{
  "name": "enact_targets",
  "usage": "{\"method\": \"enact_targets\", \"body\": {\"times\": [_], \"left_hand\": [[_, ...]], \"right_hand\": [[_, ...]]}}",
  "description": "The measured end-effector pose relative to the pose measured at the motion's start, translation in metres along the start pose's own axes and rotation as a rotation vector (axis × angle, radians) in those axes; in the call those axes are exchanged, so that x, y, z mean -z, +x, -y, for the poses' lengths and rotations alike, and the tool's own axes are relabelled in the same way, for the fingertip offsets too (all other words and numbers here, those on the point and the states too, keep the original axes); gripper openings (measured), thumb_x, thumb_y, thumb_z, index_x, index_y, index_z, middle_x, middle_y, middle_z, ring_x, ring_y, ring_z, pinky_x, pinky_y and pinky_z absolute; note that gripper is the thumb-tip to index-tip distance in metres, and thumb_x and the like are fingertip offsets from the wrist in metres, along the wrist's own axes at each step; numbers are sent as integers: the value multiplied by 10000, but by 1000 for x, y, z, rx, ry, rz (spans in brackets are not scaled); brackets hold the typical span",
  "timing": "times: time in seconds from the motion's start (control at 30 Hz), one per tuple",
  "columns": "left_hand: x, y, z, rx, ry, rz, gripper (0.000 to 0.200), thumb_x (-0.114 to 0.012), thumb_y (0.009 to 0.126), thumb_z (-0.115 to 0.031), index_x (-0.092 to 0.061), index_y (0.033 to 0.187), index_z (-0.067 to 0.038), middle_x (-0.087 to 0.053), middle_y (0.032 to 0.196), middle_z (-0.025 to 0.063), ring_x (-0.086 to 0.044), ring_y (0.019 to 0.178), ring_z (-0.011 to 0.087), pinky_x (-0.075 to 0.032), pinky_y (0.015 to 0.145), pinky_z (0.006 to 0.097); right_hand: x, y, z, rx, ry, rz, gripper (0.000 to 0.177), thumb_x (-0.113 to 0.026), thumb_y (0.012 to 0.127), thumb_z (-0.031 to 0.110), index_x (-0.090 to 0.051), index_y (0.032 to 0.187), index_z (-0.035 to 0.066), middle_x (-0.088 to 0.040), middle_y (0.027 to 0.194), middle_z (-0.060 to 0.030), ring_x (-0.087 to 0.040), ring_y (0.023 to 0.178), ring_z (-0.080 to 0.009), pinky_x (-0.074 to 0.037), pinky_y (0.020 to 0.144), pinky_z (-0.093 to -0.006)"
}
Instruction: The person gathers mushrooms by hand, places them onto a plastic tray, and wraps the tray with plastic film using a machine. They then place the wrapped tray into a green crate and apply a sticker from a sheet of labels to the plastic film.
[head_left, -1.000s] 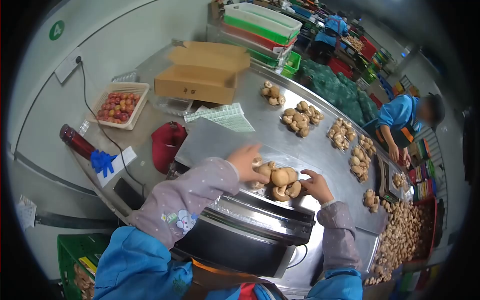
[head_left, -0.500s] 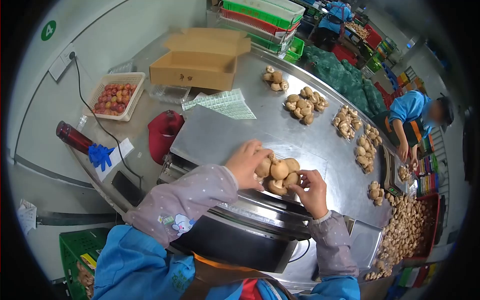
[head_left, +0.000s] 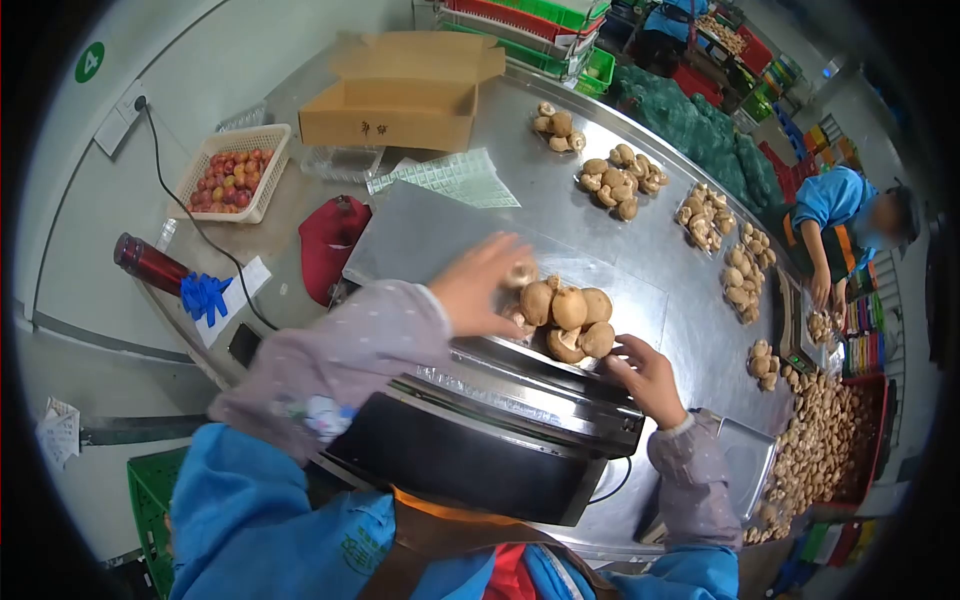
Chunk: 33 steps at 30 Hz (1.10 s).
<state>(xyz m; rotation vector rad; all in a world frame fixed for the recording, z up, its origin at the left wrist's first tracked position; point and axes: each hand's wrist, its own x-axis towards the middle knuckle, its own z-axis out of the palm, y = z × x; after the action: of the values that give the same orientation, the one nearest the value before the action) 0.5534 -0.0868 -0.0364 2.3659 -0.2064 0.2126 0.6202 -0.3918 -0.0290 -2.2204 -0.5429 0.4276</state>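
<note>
A pile of brown mushrooms (head_left: 568, 308) sits in front of me at the steel edge of a black-fronted machine (head_left: 470, 450), with clear plastic showing under and beside it. My left hand (head_left: 484, 285), blurred by motion, is at the left side of the pile with fingers apart. A mushroom (head_left: 520, 275) lies right by its fingertips. On the right side of the pile, my right hand (head_left: 648, 380) has its fingers bent, thumb and forefinger apart, with fingertips right at the pile's lower right edge.
Several mushroom portions (head_left: 610, 180) line the steel table's (head_left: 640, 280) far side. Loose mushrooms (head_left: 815, 450) are heaped at right, near a co-worker (head_left: 840, 225) at a scale. An open cardboard box (head_left: 390, 112), a fruit basket (head_left: 268, 205), a red cap (head_left: 328, 240) and a flask (head_left: 150, 262) are at left.
My left hand has lifted back to the upper left, off the mushrooms. My right hand has shifted from the mushrooms to the lower right edge of the pile. The view has shifted slightly.
</note>
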Motion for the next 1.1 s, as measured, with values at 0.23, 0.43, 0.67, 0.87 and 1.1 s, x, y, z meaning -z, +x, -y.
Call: {"method": "enact_targets", "body": {"times": [0.23,0.43,0.67,0.87,1.1], "left_hand": [[92,-92,1,-366,650,335,450,-536,697,-71,-603,1133,-161,-514,793,20,-506,817,208,-397,744,322],[35,-81,11,-408,584,254,301,-582,783,-172,-643,1077,-206,-509,698,9,-508,753,155,-380,689,291],[100,-114,-17,494,-678,380,215,-526,878,-125,-668,1001,-20,-663,768,142,-624,704,156,-493,691,295],[101,16,-14,223,-1207,-321,325,-467,917,-245,-581,1078,13,-623,1019,192,-586,984,311,-451,832,392],[-48,39,82,-67,150,-193,316,-421,934,-302,-594,1033,-57,-634,1028,137,-576,884,312,-443,811,406]], "right_hand": [[45,-73,0,522,-541,136,278,-660,690,21,-661,964,67,-578,788,-91,-589,672,-248,-490,611,-325],[-10,-53,-32,446,-264,0,173,-637,726,-16,-676,871,71,-582,738,-80,-586,704,-207,-472,628,-292],[53,-101,3,38,554,118,170,-508,898,157,-515,813,10,-565,763,-87,-608,740,-224,-503,707,-330],[70,27,62,212,834,-410,244,-514,913,245,-540,1007,20,-611,955,-151,-600,944,-268,-479,850,-354],[-6,101,-23,175,-138,83,310,-520,906,287,-578,979,-9,-609,990,-171,-597,922,-217,-464,782,-308]]}}
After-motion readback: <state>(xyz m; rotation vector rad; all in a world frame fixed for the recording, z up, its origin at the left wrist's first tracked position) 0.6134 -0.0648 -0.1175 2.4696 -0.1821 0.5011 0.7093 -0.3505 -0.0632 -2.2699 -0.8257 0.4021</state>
